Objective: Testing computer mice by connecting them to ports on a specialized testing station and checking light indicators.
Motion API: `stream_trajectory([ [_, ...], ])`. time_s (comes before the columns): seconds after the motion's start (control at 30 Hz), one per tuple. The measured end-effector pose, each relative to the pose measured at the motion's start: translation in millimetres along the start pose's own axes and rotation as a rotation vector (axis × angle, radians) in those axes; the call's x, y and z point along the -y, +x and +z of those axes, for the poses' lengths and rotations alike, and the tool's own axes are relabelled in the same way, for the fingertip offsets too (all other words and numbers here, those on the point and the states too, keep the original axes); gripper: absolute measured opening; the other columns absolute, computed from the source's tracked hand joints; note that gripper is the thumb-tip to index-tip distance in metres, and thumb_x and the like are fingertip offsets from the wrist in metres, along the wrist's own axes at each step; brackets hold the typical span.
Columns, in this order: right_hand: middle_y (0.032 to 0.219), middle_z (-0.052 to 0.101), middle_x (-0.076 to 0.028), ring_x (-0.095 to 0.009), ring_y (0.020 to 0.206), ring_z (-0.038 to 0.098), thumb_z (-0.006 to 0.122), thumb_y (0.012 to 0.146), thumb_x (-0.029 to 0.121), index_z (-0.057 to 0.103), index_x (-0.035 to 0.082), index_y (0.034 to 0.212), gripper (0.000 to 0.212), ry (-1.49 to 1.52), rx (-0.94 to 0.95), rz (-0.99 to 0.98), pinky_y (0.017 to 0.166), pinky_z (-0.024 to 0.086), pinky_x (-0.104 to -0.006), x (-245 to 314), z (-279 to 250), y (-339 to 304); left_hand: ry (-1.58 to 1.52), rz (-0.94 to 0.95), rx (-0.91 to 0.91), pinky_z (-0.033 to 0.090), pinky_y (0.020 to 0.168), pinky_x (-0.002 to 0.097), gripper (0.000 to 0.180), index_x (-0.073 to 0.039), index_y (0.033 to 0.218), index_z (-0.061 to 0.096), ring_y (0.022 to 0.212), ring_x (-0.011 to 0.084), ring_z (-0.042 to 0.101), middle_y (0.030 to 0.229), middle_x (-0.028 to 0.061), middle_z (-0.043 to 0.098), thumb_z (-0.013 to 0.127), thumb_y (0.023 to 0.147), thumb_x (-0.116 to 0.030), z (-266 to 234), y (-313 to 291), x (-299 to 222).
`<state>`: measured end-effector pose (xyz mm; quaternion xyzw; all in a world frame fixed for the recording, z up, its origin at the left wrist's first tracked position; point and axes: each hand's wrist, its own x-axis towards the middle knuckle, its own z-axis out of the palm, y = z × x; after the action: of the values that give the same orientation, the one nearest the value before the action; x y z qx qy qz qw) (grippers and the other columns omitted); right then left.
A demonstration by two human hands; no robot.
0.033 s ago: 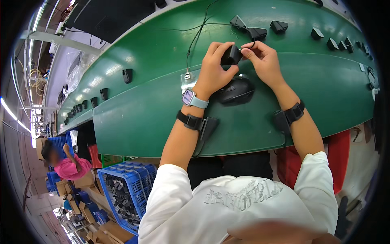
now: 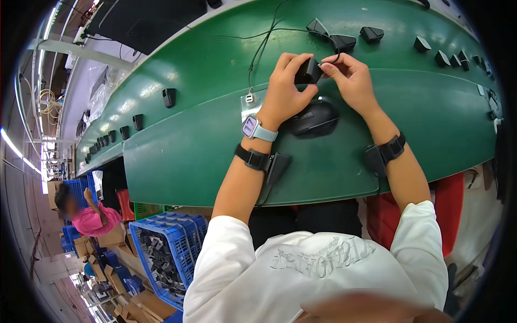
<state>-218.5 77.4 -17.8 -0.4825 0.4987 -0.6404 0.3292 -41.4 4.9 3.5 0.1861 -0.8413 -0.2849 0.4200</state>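
My left hand [image 2: 291, 89] is closed around a small black block-shaped device [image 2: 308, 71], held above the green table. Between the thumb and fingers of my right hand [image 2: 350, 81] is a cable plug [image 2: 321, 64], at the right side of the device; whether it sits inside a socket is too small to tell. The plug's thin black cable [image 2: 293, 30] runs up and left over the table. Just below my hands rests a rounded black object [image 2: 314, 118], like a computer mouse. A small white connector [image 2: 249, 99] lies left of my left hand.
Several black devices [image 2: 371, 35] lie along the far right of the green table [image 2: 215, 161], and others [image 2: 169, 98] along its left. Below the table's left edge stands a blue crate [image 2: 186, 242] full of black parts. A person in pink [image 2: 96, 219] is at far left.
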Motion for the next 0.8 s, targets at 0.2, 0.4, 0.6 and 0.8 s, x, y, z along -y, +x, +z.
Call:
stream_trajectory([
  [0.2,0.089,0.070,-0.004,-0.010,0.084,0.065,0.068,0.097,0.011,0.069,-0.001,0.102,0.013,-0.068,0.009,0.024,0.079,0.054,-0.0254,-1,2,-1,-0.001,0.008,0.022,0.054,0.082,0.0398,0.054,-0.001,0.122,0.060,0.098,0.0355,0.061,0.110,0.0166,0.057,0.072,0.070,-0.005,3,0,3],
  [0.4,0.113,0.063,-0.005,-0.011,0.104,0.059,0.069,0.094,0.011,0.059,0.002,0.123,0.032,-0.049,0.115,0.042,0.090,0.049,-0.0261,-5,2,2,-0.157,-0.235,-0.219,0.056,0.073,0.0366,0.045,0.004,0.107,0.056,0.079,0.0264,0.065,0.094,0.0130,0.062,0.079,0.071,-0.008,6,0,16],
  [0.6,0.125,0.058,-0.011,-0.028,0.117,0.054,0.082,0.059,0.027,0.060,0.004,0.122,0.071,-0.481,0.869,-0.199,0.105,0.040,-0.0372,37,-7,-10,-1.186,-0.529,-0.324,0.050,0.062,0.0400,0.029,-0.003,0.109,0.045,0.078,0.0274,0.063,0.094,0.0154,0.062,0.060,0.095,-0.023,-20,9,21],
  [0.8,0.124,0.061,-0.012,-0.022,0.112,0.059,0.069,0.072,0.030,0.057,-0.001,0.128,0.066,0.167,0.733,0.176,0.101,0.045,-0.0353,22,-32,8,-1.737,-0.451,-0.216,0.052,0.076,0.0463,0.042,0.000,0.132,0.045,0.095,0.0367,0.061,0.114,0.0223,0.056,0.036,0.101,-0.028,-21,2,32],
])
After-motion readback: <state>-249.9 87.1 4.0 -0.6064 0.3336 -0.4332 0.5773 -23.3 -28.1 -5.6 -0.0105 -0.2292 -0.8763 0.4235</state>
